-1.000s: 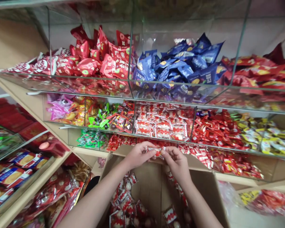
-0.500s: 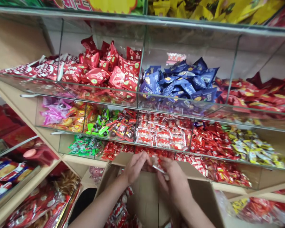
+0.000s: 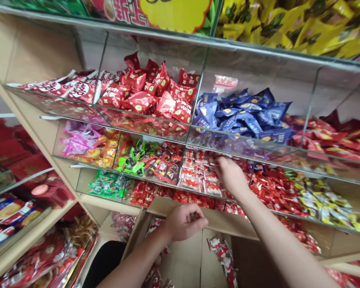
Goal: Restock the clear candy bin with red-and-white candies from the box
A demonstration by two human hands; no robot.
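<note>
My left hand (image 3: 187, 222) hovers over an open cardboard box (image 3: 186, 256), fingers curled inward. What lies inside the curl, if anything, I cannot make out. Up in a glass-fronted compartment, my right hand (image 3: 231, 176) reaches among small red-and-white wrapped candies (image 3: 195, 170) laid in rows. Its fingertips are turned away and hidden against the packets. More candies of the same wrapper (image 3: 225, 258) lie inside the box at right, and others along its left side, partly behind my left forearm.
Glass dividers and front panes edge the shelf compartments. Blue packets (image 3: 246, 114) and red packets (image 3: 159, 92) fill the tier above. Green candies (image 3: 106, 184) sit lower left, yellow-and-white ones (image 3: 327, 200) at right. A side shelf with boxed goods (image 3: 16, 214) stands at left.
My right hand has risen from above the box into the red-and-white candy compartment. My left hand has moved slightly right and down, its fingers now curled. The view has shifted.
</note>
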